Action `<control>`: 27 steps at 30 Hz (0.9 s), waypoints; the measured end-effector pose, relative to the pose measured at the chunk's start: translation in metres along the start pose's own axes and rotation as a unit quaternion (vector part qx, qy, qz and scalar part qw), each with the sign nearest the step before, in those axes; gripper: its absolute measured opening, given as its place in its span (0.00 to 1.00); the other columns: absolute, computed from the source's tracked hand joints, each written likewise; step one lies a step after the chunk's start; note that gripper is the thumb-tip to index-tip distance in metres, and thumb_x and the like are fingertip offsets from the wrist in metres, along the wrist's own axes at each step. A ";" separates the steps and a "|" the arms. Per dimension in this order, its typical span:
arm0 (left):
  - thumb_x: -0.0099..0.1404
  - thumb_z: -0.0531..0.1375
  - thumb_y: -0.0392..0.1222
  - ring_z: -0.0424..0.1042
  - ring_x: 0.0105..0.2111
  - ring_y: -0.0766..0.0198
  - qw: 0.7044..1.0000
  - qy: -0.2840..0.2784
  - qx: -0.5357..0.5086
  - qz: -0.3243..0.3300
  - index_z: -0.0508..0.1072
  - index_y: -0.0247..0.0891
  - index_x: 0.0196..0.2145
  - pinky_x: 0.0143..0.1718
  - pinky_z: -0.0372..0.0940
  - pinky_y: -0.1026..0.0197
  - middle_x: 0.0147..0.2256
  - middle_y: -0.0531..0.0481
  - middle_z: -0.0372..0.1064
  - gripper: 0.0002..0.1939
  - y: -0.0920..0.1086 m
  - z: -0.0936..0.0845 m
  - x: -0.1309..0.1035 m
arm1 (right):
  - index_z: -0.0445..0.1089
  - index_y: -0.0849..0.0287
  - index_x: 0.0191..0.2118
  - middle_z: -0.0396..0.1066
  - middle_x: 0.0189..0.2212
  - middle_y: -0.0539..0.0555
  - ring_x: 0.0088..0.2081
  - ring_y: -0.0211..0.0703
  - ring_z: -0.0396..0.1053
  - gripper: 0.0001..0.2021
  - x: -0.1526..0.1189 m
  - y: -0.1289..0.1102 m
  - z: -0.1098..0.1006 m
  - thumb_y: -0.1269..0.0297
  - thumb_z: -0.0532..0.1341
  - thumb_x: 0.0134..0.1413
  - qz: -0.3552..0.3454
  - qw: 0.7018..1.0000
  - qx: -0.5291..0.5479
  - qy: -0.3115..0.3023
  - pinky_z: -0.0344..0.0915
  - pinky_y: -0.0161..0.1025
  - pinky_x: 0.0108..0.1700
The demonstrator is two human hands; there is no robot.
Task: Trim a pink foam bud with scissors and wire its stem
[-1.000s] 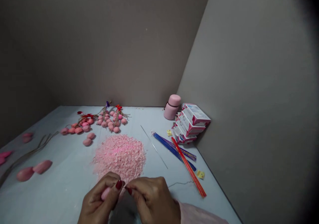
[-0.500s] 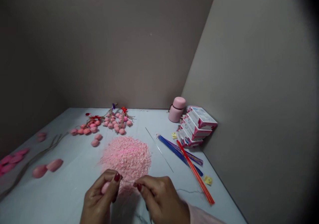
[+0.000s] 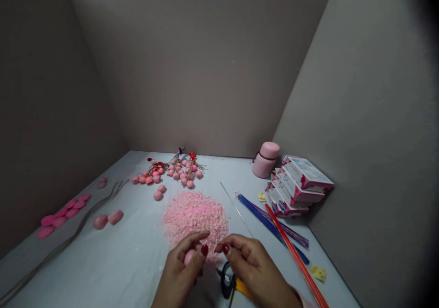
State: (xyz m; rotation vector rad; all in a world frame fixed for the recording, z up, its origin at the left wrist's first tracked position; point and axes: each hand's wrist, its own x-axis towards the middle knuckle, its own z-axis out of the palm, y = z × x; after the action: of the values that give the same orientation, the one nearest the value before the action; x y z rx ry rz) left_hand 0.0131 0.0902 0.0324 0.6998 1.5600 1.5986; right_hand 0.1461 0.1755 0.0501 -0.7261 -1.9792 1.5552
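Note:
A small pink ball [image 3: 190, 257] is cradled in my left hand [image 3: 178, 271], whose thumb and forefinger stand slightly apart above it. My right hand [image 3: 255, 264] is closed in a pinch at thumb and forefinger. Whatever is in that pinch is too fine to make out. Both hands hover at the near edge of a heap of pale pink shreds [image 3: 195, 214]. Under the right hand lies a tool with black loop handles [image 3: 227, 285], probably scissors, beside an orange piece [image 3: 243, 289] partly covered by the hand.
Pink balls tied in clusters [image 3: 185, 171] lie at the back. Paired pink balls [image 3: 115, 216], bright pink ovals [image 3: 60, 219] and twisted cords [image 3: 78, 230] are leftward. Rightward are a thin rod [image 3: 236, 209], blue strips [image 3: 264, 216], red strips [image 3: 295, 253], stacked boxes [image 3: 302, 180] and a pink flask [image 3: 265, 159].
The camera view has shifted, so the scene sits further right. A thread showed between my hands before; I cannot see it now. My left thumb and forefinger have parted. The black handles came into view.

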 end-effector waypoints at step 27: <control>0.55 0.62 0.49 0.55 0.19 0.68 1.000 0.016 -0.003 0.023 0.69 0.37 0.18 0.21 0.51 0.65 0.16 0.58 0.58 0.15 -0.006 0.002 0.001 | 0.68 0.58 0.29 0.73 0.22 0.52 0.23 0.40 0.72 0.16 -0.011 0.012 0.014 0.70 0.45 0.60 -0.140 0.910 -0.390 -0.035 0.56 0.32 0.24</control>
State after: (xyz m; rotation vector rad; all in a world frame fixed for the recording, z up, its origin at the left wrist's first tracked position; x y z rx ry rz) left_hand 0.0151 0.0914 0.0263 0.7161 1.5709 1.6552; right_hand 0.1458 0.1601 0.0346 -0.6243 -2.6324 0.5933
